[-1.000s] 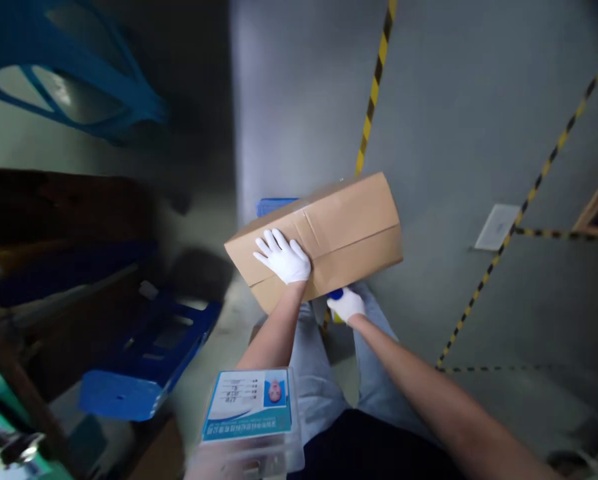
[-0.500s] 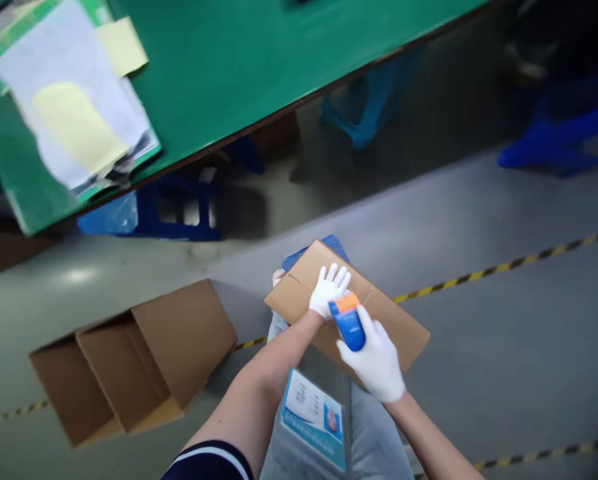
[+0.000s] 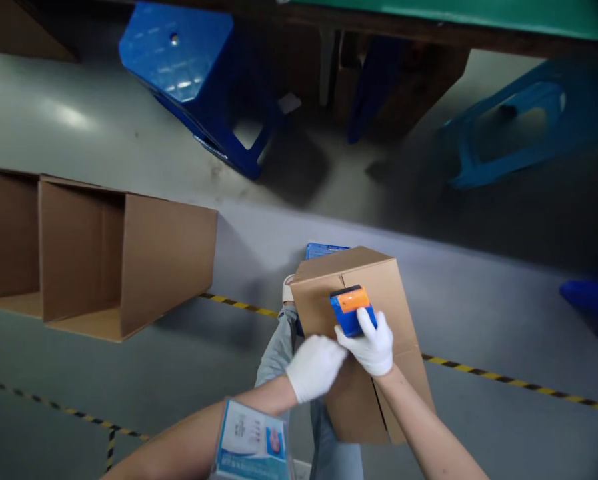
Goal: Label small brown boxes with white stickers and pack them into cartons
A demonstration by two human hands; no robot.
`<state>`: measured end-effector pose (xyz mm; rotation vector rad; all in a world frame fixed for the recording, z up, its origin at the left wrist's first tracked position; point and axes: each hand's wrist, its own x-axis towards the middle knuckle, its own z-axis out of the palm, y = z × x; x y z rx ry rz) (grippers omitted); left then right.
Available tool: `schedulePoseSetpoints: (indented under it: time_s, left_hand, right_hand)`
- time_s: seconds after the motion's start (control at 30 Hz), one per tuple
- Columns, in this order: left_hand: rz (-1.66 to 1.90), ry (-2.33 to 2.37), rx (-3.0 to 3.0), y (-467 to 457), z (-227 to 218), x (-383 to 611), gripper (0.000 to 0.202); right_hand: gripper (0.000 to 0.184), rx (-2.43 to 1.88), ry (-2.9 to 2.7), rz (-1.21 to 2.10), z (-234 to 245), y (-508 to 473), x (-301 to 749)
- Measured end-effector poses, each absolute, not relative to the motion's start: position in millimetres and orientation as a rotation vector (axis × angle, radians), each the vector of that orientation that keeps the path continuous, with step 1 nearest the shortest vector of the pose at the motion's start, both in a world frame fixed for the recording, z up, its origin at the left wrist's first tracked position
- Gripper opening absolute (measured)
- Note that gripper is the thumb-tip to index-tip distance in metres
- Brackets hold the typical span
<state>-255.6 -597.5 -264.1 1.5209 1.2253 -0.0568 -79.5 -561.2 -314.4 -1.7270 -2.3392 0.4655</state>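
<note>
A brown cardboard carton (image 3: 373, 293) stands tilted before my legs, its flap seams showing. My right hand (image 3: 373, 347), in a white glove, is closed around a blue tape dispenser (image 3: 346, 325) with an orange band and a dark front edge, held over the carton. My left hand (image 3: 317, 368), also gloved, is at the carton's left side, just below and left of my right hand. Its fingers are curled, and what they may hold is hidden.
Open empty cartons (image 3: 169, 260) stand on the floor at left. A blue stool (image 3: 179, 53) and a lighter blue stool (image 3: 509, 127) are by the green table (image 3: 479, 17). Striped tape (image 3: 503, 379) crosses the floor. A clear badge holder (image 3: 253, 440) hangs below.
My left hand was spread flat on the carton; it has come off toward me with fingers curled. The carton has turned and shows more sides. My right hand still holds the dispenser. The view has swung round.
</note>
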Motion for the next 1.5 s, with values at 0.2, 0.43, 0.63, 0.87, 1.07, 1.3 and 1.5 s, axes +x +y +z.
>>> schedulePoseSetpoints:
  time_s: [0.2, 0.43, 0.63, 0.87, 1.07, 1.3, 1.5]
  left_hand:
    - [0.413, 1.375, 0.619, -505.5, -293.7, -333.2, 0.058]
    - [0.307, 1.02, 0.406, -452.0, -287.9, -311.8, 0.043]
    - [0.448, 1.314, 0.747, -453.9, -295.2, -309.6, 0.021]
    - [0.425, 1.495, 1.063, -415.2, -317.5, -327.3, 0.024]
    - [0.416, 1.456, 1.15, -407.2, -311.2, -328.1, 0.015]
    - [0.468, 1.426, 1.171, -402.2, -317.6, -330.9, 0.014]
    - [0.458, 1.414, 1.12, -400.1, -324.6, -332.4, 0.015]
  right_hand:
    - [0.041, -1.703, -2.418, 0.369, -305.7, -567.2, -81.1]
    - [0.046, -1.785, -2.449, 0.38, -294.0, -565.2, -85.8]
    - [0.053, -1.844, -2.415, 0.496, -273.3, -565.1, -94.3]
    - [0.067, -2.186, -2.386, 0.718, -240.5, -567.6, -103.8]
    - [0.072, -2.253, -2.365, 0.756, -238.2, -547.1, -113.7]
    - [0.073, -2.281, -2.368, 0.792, -234.4, -534.3, -119.5]
    - [0.071, -2.338, -2.404, 0.842, -233.1, -526.8, -124.1]
